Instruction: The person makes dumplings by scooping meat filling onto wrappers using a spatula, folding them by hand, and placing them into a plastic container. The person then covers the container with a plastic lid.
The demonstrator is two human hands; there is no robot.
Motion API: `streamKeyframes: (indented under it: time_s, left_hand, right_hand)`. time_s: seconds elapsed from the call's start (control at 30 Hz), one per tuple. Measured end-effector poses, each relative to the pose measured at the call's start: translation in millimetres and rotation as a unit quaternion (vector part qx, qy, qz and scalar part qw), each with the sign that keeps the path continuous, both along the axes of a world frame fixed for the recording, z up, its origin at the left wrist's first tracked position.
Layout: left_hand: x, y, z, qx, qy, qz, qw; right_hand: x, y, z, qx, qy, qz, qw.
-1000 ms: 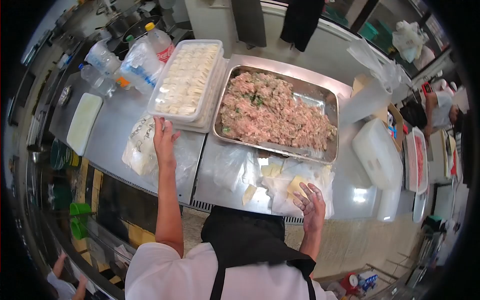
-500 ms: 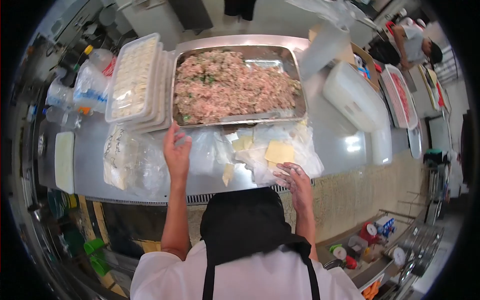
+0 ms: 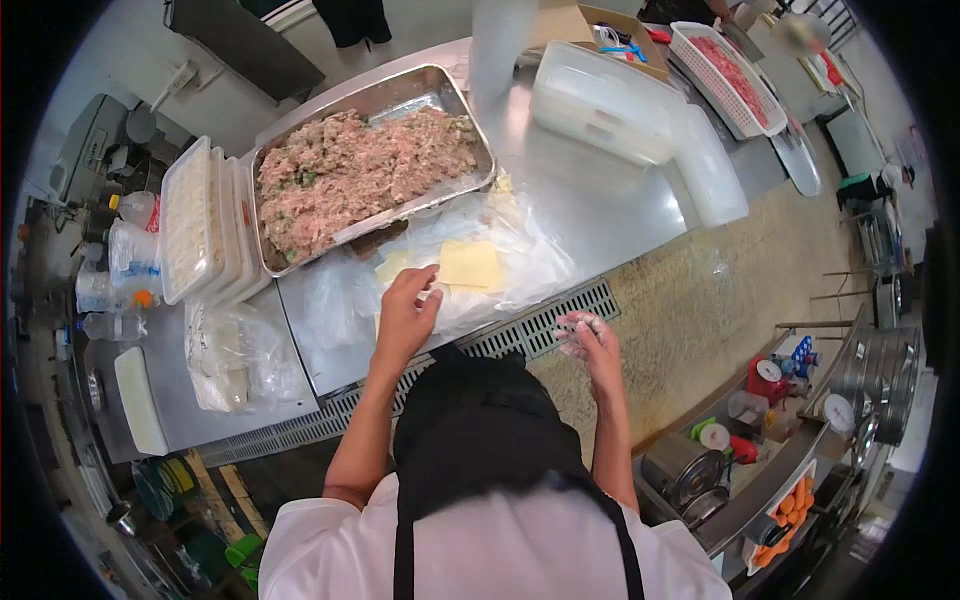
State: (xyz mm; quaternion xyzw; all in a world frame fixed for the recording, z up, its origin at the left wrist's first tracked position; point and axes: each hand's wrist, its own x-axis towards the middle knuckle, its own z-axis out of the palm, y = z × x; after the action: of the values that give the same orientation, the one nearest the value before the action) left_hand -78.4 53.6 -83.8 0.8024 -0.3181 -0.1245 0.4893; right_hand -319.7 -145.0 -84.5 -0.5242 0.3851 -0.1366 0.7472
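A stack of square yellow wrappers (image 3: 472, 265), probably dough, lies on crumpled clear plastic (image 3: 535, 250) at the near side of the steel table. My left hand (image 3: 408, 315) is beside its left edge, fingertips close to the nearest corner; whether they touch is unclear. Its fingers and thumb are apart, with nothing seen between them. Past the table's front edge, my right hand (image 3: 594, 345) hangs in the air, fingers loosely bent, whitish residue on them, and holds nothing visible. Behind the wrappers stands a metal tray (image 3: 375, 222) of minced meat mixture (image 3: 350, 165) with green bits.
Stacked lidded plastic boxes (image 3: 190, 222) with pale pieces stand left of the tray. Nearby are a plastic bag (image 3: 240, 350) and a white block (image 3: 140, 400). Translucent containers (image 3: 605, 105), a cardboard box (image 3: 570, 28) and a white basket (image 3: 765, 110) of red meat sit toward the right.
The view has turned. My left hand has left the tray's near corner and come to the wrappers. My right hand has pulled away from them, past the table edge.
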Motion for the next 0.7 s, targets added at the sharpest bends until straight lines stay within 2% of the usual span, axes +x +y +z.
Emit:
streamKeyframes:
  time_s: [0.1,0.17,0.2,0.3,0.33,0.4,0.53,0.67,0.7]
  left_hand:
    - [-17.0,-17.0,-10.2,0.046,0.029,-0.032,0.998]
    - [-26.7,-22.5,-31.5,0.065,-0.123,-0.075,0.987]
    - [-34.1,-25.6,-28.1,0.077,-0.075,-0.087,0.990]
    - [-52.0,-32.1,-20.3,0.081,-0.047,-0.098,0.991]
    - [-55.3,-32.7,-18.5,0.077,-0.053,-0.101,0.990]
    - [-58.1,-32.3,-19.8,0.062,-0.052,-0.088,0.993]
    - [-51.8,-25.2,-18.7,0.015,-0.052,-0.034,0.998]
    - [-19.6,-7.5,-18.0,-0.019,-0.058,0.017,0.998]
    - [-5.4,-0.6,-17.4,-0.012,-0.052,0.054,0.997]
  right_hand:
    - [-21.7,-1.9,-14.8,0.018,0.020,-0.008,1.000]
    - [-26.7,0.3,-22.1,0.017,0.020,0.012,1.000]
    - [-24.3,2.3,-21.3,0.017,0.017,0.014,1.000]
    - [-7.7,17.7,-20.1,-0.030,0.002,0.060,0.998]
    - [1.2,21.6,-20.4,-0.086,-0.007,0.084,0.993]
    - [20.7,27.6,-19.5,-0.208,-0.002,0.122,0.970]
    - [64.6,40.0,-19.4,-0.283,-0.081,0.124,0.948]
    - [108.9,48.2,-16.8,-0.294,-0.101,0.141,0.940]
    - [120.3,49.0,-22.3,-0.328,-0.110,0.137,0.928]
